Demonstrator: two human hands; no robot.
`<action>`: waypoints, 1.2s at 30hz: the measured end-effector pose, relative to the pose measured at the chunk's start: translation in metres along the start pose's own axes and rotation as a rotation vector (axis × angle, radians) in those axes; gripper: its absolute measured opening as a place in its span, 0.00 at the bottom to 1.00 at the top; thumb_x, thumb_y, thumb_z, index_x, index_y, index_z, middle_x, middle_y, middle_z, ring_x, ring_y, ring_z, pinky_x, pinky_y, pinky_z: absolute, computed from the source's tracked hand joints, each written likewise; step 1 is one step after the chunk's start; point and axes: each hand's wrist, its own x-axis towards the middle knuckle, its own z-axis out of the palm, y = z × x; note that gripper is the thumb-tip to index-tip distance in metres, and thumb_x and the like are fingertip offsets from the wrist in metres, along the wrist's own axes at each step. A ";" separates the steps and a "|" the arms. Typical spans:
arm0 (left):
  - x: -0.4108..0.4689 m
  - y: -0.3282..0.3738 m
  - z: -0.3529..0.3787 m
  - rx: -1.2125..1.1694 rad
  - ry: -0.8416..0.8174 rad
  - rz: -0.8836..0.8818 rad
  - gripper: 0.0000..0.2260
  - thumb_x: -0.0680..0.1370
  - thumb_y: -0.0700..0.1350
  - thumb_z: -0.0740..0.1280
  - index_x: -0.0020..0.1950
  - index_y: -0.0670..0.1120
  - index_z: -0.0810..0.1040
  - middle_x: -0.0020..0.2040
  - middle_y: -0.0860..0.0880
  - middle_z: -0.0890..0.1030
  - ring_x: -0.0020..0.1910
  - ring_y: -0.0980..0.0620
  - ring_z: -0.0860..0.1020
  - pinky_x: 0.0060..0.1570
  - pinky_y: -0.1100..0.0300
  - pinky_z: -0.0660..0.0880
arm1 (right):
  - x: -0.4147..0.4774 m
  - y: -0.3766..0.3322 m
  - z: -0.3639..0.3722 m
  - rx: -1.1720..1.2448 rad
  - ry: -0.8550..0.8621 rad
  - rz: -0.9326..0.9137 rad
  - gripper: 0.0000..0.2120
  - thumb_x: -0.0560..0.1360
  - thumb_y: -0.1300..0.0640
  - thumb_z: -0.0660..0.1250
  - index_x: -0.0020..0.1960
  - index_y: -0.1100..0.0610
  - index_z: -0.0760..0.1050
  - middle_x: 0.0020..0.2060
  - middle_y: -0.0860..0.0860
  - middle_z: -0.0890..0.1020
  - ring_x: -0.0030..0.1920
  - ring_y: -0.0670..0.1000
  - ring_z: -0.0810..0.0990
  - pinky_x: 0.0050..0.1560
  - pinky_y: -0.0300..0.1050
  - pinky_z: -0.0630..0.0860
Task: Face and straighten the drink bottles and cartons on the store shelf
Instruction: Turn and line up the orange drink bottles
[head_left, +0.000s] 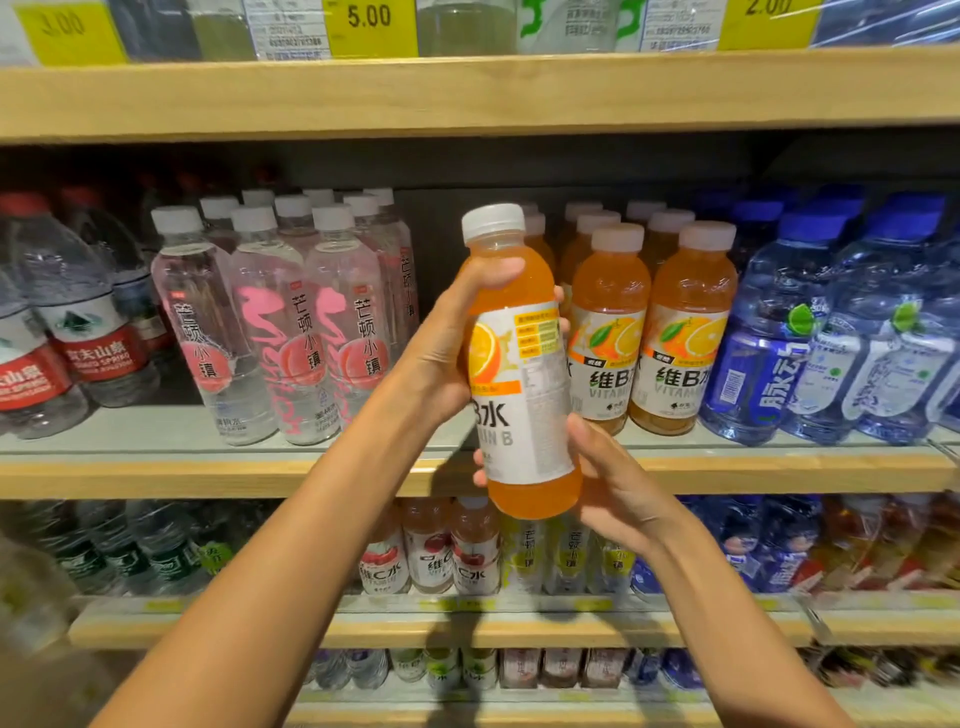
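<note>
An orange vitamin drink bottle (522, 374) with a white cap is held upright in front of the middle shelf (208, 470), off its surface. Its label is turned partly sideways, so the text side faces me. My left hand (452, 348) wraps the bottle's upper half, thumb across the shoulder. My right hand (608, 483) cups the lower part and base from the right. Behind it, a row of matching orange bottles (685, 332) stands on the shelf with labels facing front. A gap shows on the shelf behind and to the left of the held bottle.
Pink-labelled clear water bottles (270, 322) stand left of the gap, red-labelled water bottles (78, 332) farther left. Blue bottles (831, 332) fill the right. An upper shelf board (467, 98) with yellow price tags hangs above. Lower shelves (467, 623) hold several more drinks.
</note>
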 end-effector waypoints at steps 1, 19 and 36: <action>0.000 0.002 0.000 -0.076 -0.101 -0.036 0.18 0.59 0.47 0.78 0.46 0.43 0.84 0.43 0.45 0.83 0.40 0.48 0.82 0.42 0.56 0.80 | -0.001 0.000 0.000 0.051 -0.079 0.011 0.36 0.64 0.39 0.75 0.66 0.57 0.74 0.58 0.63 0.79 0.57 0.62 0.80 0.62 0.57 0.75; 0.000 -0.014 -0.018 0.381 0.288 0.200 0.17 0.77 0.57 0.66 0.57 0.46 0.79 0.55 0.44 0.83 0.54 0.50 0.82 0.58 0.51 0.75 | 0.008 0.009 0.020 -0.527 0.471 -0.289 0.24 0.66 0.52 0.76 0.59 0.52 0.73 0.49 0.48 0.84 0.49 0.46 0.83 0.45 0.39 0.79; -0.003 -0.014 0.004 0.294 0.436 0.294 0.06 0.72 0.43 0.73 0.47 0.43 0.81 0.40 0.47 0.84 0.38 0.51 0.83 0.38 0.59 0.79 | 0.002 0.014 0.023 -0.588 0.405 -0.124 0.25 0.70 0.44 0.71 0.63 0.47 0.68 0.54 0.42 0.81 0.55 0.41 0.80 0.50 0.35 0.76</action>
